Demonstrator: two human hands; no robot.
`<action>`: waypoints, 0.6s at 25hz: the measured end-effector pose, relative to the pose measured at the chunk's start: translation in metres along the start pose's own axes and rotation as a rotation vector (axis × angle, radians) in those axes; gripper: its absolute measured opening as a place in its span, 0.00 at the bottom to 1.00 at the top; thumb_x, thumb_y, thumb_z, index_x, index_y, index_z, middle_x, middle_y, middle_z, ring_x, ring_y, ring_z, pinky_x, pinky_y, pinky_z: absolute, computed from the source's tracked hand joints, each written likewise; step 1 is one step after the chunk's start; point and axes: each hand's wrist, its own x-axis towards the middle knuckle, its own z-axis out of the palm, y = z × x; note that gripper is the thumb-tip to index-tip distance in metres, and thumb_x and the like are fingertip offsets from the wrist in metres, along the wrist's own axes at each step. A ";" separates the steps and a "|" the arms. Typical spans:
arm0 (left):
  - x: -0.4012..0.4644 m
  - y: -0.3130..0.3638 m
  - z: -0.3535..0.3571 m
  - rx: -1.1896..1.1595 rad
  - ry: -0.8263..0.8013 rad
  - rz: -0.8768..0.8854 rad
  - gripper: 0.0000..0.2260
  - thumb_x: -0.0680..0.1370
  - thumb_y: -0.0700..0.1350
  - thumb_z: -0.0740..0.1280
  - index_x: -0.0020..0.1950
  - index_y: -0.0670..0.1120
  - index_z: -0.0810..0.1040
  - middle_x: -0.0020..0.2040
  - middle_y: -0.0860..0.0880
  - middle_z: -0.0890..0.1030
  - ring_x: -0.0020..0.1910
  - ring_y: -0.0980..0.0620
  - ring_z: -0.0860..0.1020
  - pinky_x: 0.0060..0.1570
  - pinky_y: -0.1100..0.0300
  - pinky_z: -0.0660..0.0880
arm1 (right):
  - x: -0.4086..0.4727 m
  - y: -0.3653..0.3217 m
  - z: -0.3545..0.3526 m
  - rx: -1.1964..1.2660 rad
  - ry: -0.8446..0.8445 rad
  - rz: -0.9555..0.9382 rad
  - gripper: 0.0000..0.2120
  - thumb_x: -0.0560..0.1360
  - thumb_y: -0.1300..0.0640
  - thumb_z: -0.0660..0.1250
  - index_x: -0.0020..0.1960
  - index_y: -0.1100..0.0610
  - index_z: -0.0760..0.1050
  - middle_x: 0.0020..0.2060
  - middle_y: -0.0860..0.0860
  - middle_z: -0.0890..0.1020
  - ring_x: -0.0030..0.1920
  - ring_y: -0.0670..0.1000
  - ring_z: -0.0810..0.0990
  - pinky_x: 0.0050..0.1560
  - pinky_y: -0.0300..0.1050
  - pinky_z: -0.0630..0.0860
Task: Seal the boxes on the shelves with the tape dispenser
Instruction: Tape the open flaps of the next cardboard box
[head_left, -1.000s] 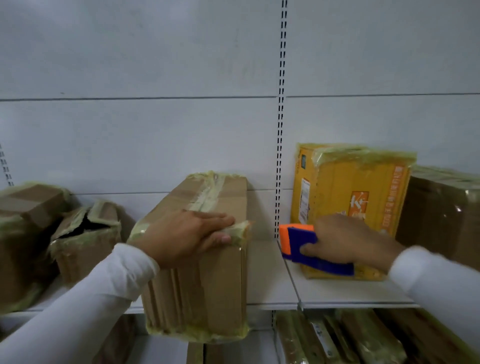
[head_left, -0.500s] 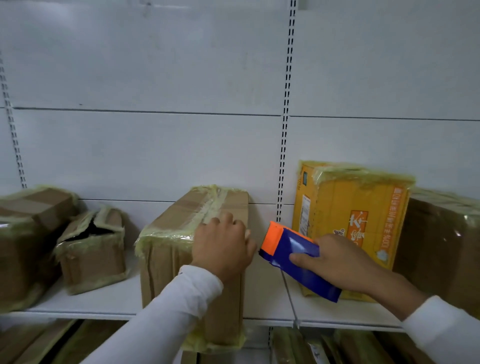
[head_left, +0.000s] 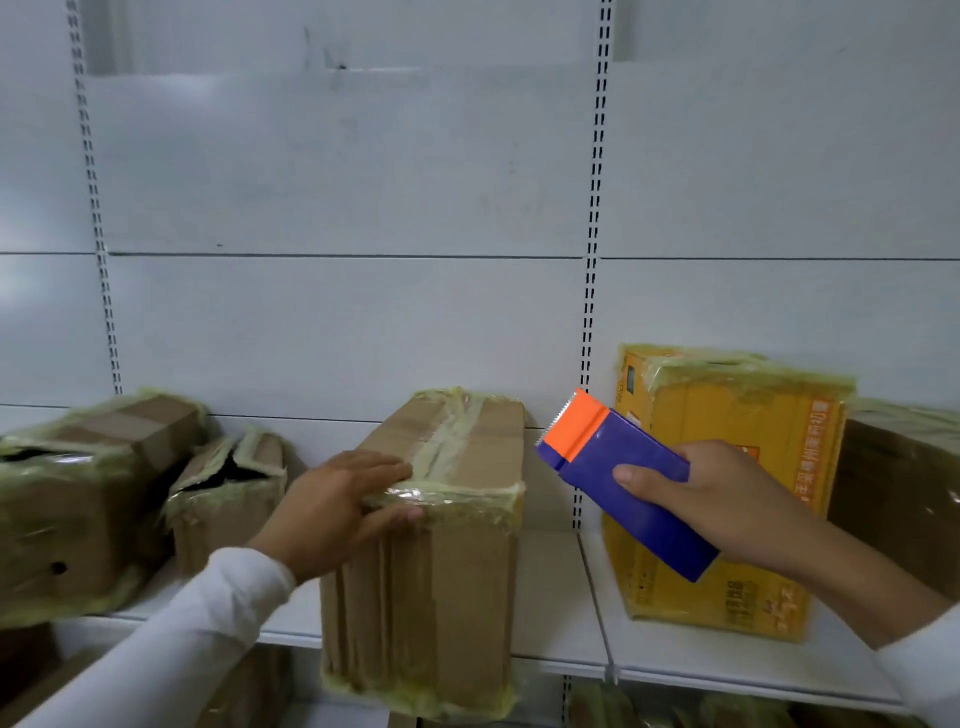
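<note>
A brown cardboard box (head_left: 457, 571) stands on the white shelf (head_left: 550, 592), its front hanging over the shelf's edge, with yellowish tape along its top seam and edges. My left hand (head_left: 332, 509) grips its top front left corner, fingers flat on top and thumb on the front face. My right hand (head_left: 727, 504) holds a blue tape dispenser (head_left: 623, 483) with an orange toothed tip, raised in the air just right of the box, tip pointing up and left.
A yellow printed box (head_left: 737, 467) stands behind the dispenser, a dark brown box (head_left: 904, 499) at far right. Two taped brown boxes sit at left, the smaller box (head_left: 228, 493) torn open on top. More boxes lie on the lower shelf.
My right hand lifted the dispenser off the shelf and brought it up beside the box. My left hand shifted to the box's left front corner. The view tilted upward.
</note>
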 end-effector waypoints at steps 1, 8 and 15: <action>0.001 0.008 0.008 0.002 0.032 0.027 0.32 0.70 0.73 0.56 0.60 0.52 0.81 0.59 0.55 0.80 0.59 0.53 0.77 0.57 0.55 0.75 | -0.001 -0.002 -0.007 0.018 -0.004 0.001 0.23 0.70 0.35 0.66 0.39 0.56 0.78 0.30 0.47 0.84 0.28 0.46 0.82 0.27 0.35 0.72; 0.034 0.065 0.039 0.058 0.029 -0.040 0.26 0.71 0.69 0.63 0.61 0.54 0.78 0.60 0.57 0.79 0.61 0.52 0.74 0.56 0.54 0.73 | -0.002 0.014 -0.030 0.076 0.031 0.017 0.24 0.68 0.34 0.66 0.33 0.56 0.77 0.25 0.51 0.82 0.22 0.46 0.78 0.24 0.35 0.68; 0.018 0.046 0.014 -0.112 0.123 0.061 0.33 0.70 0.68 0.64 0.69 0.50 0.71 0.71 0.51 0.69 0.70 0.52 0.65 0.68 0.55 0.60 | -0.009 -0.024 -0.023 0.102 0.051 0.001 0.29 0.66 0.33 0.66 0.36 0.62 0.79 0.28 0.56 0.83 0.27 0.54 0.79 0.32 0.43 0.70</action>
